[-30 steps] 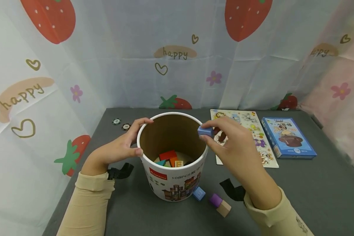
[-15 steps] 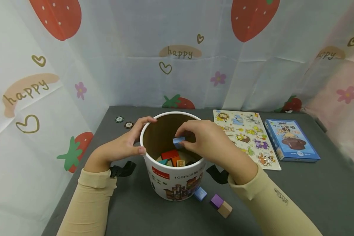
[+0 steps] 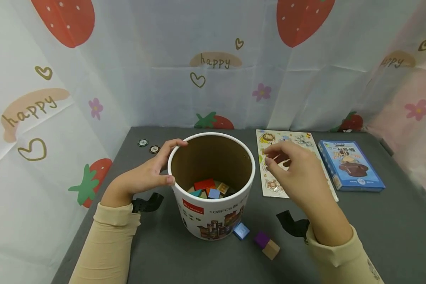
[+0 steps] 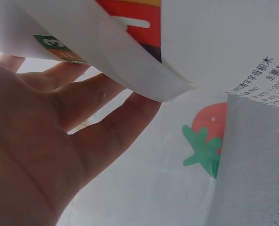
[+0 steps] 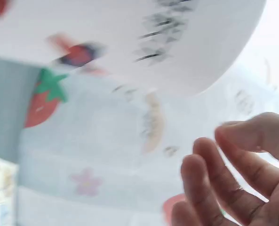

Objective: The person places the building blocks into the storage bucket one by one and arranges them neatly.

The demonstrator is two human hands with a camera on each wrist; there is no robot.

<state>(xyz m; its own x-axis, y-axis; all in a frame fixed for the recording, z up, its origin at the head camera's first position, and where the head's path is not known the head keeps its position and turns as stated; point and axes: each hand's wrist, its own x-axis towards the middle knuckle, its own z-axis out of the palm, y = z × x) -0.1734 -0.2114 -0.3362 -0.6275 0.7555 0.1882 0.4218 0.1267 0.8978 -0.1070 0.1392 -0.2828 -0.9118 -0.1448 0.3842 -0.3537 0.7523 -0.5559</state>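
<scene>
A white bucket [image 3: 209, 221] with printed buildings stands upright on the table, several coloured blocks on its floor. Among them I see a red block [image 3: 204, 184] and a light blue block [image 3: 213, 193]. My left hand [image 3: 142, 182] holds the bucket's left rim; in the left wrist view its fingers [image 4: 125, 125] lie along the outer wall. To the right of the bucket, my right hand [image 3: 299, 177] hovers over the animal puzzle board [image 3: 275, 186], fingers loosely bent and holding nothing. By the bucket's base lie a blue block [image 3: 241, 231], a purple block [image 3: 261, 239] and a plain wooden block [image 3: 271, 249].
A blue box [image 3: 351, 167] lies at the right, beside the puzzle board. Two round chips [image 3: 143, 142] sit behind my left hand. A printed curtain [image 3: 156, 90] hangs behind the grey table [image 3: 383, 232].
My right hand dipped into the bucket with a light blue block, let it go there, and moved back out to the right. My left hand stays on the rim.
</scene>
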